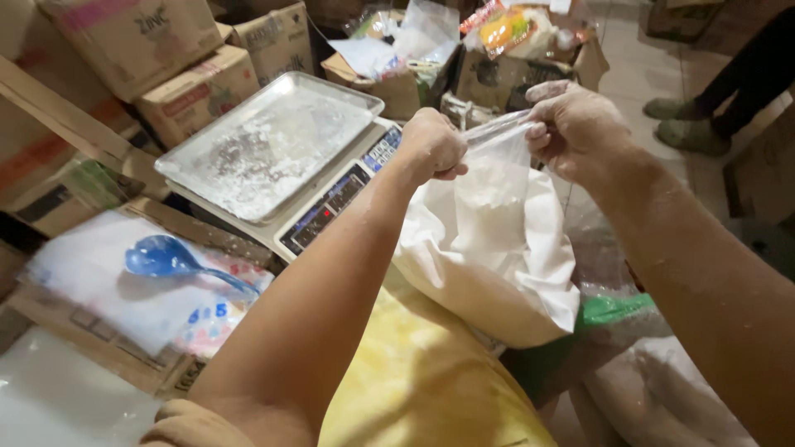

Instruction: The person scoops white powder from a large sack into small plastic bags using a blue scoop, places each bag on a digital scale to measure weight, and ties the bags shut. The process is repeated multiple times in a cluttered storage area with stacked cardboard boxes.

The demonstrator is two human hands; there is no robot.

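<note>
White powder dusts both forearms of the person beside me. Nearest lies a yellow cloth over the lap, and above it a big white sack gapes open. Over the sack's mouth hangs a small clear plastic bag, partly filled with the powder. The left hand is closed into a fist on one side of the bag's top edge, and the right hand pinches the other side with fingers curled tight, so the film is stretched taut between them. To my eye, an even pull and a level top edge would keep the powder from spilling; held over the sack, any loss falls back in.

Left of the arms a blue plastic scoop rests on a stack of clear bags. Behind the left hand, close enough to bump, stands a digital scale with a powdery metal tray. Farther off are cardboard boxes, and someone's shoes on the tiled floor.
</note>
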